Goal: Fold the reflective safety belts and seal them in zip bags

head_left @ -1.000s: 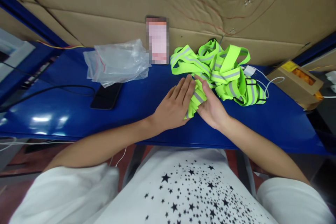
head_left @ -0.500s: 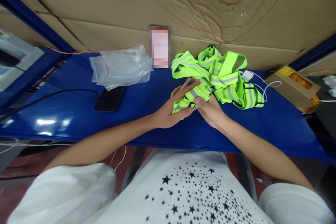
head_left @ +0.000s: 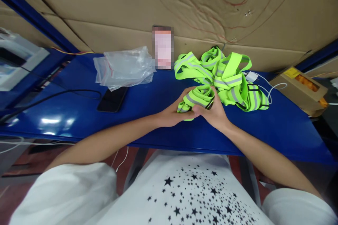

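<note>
Between both hands is a bundled neon-yellow reflective strap (head_left: 200,95) with grey stripes, gathered into a loose roll. My left hand (head_left: 174,114) grips it from the left, thumb along the near side. From the right, my right hand (head_left: 215,110) wraps round the same bundle, its thumb meeting the left thumb in front. The far fingers of both hands are mostly hidden behind the roll. Just beyond lies a heap of similar reflective straps (head_left: 229,77) with black buckles, close to the right hand.
On the blue table (head_left: 148,137) lie clear plastic bags (head_left: 126,68) and a dark phone (head_left: 112,99). Another phone with a blurred screen (head_left: 163,47) leans on the cardboard backing (head_left: 113,3). A white cable (head_left: 271,86) and an open-windowed cardboard box (head_left: 301,89) are at right.
The left fingers, stretched over the top of the strap bundle before, have gone behind it. The bundle has turned, so its coiled top shows, and the hands have closed round its sides.
</note>
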Tool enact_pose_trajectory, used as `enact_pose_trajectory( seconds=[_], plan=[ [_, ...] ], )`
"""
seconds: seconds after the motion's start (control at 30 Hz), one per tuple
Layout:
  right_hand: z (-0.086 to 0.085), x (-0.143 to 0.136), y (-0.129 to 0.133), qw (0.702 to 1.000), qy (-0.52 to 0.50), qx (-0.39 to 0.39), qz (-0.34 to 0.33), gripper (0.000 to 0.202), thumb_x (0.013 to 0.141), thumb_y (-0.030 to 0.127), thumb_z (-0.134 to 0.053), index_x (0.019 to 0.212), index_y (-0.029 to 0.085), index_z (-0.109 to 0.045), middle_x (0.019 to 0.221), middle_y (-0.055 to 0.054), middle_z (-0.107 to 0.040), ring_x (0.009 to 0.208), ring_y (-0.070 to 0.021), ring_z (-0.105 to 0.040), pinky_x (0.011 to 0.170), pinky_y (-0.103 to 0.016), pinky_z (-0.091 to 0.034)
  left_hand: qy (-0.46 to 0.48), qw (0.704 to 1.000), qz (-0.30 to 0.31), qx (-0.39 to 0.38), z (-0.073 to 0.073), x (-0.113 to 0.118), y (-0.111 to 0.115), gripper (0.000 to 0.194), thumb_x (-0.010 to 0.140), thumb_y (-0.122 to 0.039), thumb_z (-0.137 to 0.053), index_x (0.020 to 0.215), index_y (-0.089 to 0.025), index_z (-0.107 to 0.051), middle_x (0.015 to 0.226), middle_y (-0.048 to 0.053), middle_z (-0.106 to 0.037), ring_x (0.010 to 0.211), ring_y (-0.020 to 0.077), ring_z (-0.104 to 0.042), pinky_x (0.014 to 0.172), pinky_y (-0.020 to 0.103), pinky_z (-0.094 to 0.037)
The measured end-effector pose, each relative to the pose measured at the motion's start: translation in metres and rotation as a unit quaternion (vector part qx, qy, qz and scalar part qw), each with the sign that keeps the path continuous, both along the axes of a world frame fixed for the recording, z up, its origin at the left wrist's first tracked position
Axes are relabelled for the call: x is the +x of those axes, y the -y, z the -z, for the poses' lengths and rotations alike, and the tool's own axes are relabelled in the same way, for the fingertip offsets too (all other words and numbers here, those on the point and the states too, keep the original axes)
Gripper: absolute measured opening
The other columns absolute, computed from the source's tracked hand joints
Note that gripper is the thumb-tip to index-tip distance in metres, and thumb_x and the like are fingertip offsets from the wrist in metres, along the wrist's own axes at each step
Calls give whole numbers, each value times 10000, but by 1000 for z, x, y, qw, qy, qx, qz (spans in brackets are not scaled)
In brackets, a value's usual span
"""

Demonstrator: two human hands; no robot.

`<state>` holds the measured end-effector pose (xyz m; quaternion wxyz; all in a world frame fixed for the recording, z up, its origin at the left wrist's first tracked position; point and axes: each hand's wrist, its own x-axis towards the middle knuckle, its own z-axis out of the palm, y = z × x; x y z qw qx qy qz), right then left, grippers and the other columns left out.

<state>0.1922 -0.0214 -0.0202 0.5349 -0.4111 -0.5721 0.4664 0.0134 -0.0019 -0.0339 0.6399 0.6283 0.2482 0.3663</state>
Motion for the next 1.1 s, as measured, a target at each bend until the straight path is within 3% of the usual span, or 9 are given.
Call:
enact_pose_trajectory(
  seconds=[0.13,0.27,0.43,0.6,0.67,0.8,0.87,0.93,1.1],
  plan=[
    [-2,7,-6,998,26,31,-43,648,730,682,-814,1181,287,-568,1192,-63,-731,1137,-261,-694,1002,-425,-596,15,999,19,-34,-2,-7,-14,771,808,-462,-833,1483,-250,-525,1437,110,-625,1400,349,-530,1145,480,-474],
    [1,9,-13,999,29,11,-28,545,750,636,-821,1099,272,-611,1110,-52,-764,1053,-263,-730,943,-434,-621,-10,999,-3,38,-3,-2,-13,762,851,-446,-794,1512,-238,-479,1523,124,-552,1443,317,-492,1206,462,-409],
    [8,5,-8,996,72,31,37,408,815,540,-790,1048,258,-608,1026,-57,-755,924,-253,-735,857,-451,-634,-24,997,-51,51,-3,6,2,800,802,-359,-837,1490,-196,-463,1488,149,-578,1384,309,-554,1179,475,-443],
    [11,2,-2,972,188,105,95,384,888,508,-717,1136,254,-569,1112,-98,-682,1044,-292,-691,987,-547,-561,0,995,-94,37,-10,11,12,652,741,-268,-876,1324,-176,-598,1383,117,-663,1311,282,-613,1155,426,-468],
    [7,6,-5,946,258,157,119,452,883,532,-714,1198,249,-556,1242,-126,-610,1218,-330,-612,1081,-598,-480,32,992,-121,1,-12,13,11,573,738,-264,-871,1258,-183,-644,1348,92,-686,1291,269,-625,1143,396,-475],
    [-20,7,-24,910,313,248,116,579,939,558,-628,1413,273,-458,1475,-139,-450,1460,-341,-394,1176,-604,-362,82,968,-108,-213,-13,13,4,472,711,-290,-869,1139,-183,-703,1082,62,-773,983,258,-742,894,388,-603],
    [-42,-9,-43,900,314,285,98,447,1007,518,-531,1375,266,-505,1447,-119,-503,1436,-310,-423,1178,-562,-363,73,951,-84,-287,-11,13,-1,435,692,-302,-875,1074,-158,-722,946,68,-778,821,252,-745,764,392,-623],
    [-61,-42,-68,895,321,307,29,298,1067,447,-435,1160,230,-616,1234,-79,-645,1246,-239,-575,1118,-461,-434,60,944,-60,-318,-7,13,-5,432,672,-296,-890,1046,-145,-735,912,78,-778,771,247,-739,718,390,-625],
    [-74,-179,-131,848,441,245,-160,195,1045,337,-529,923,211,-614,1041,-42,-725,1081,-211,-666,1019,-363,-518,50,939,3,-340,0,15,-1,495,559,-250,-968,1002,-154,-769,1013,96,-793,860,225,-745,823,343,-603]
  ],
)
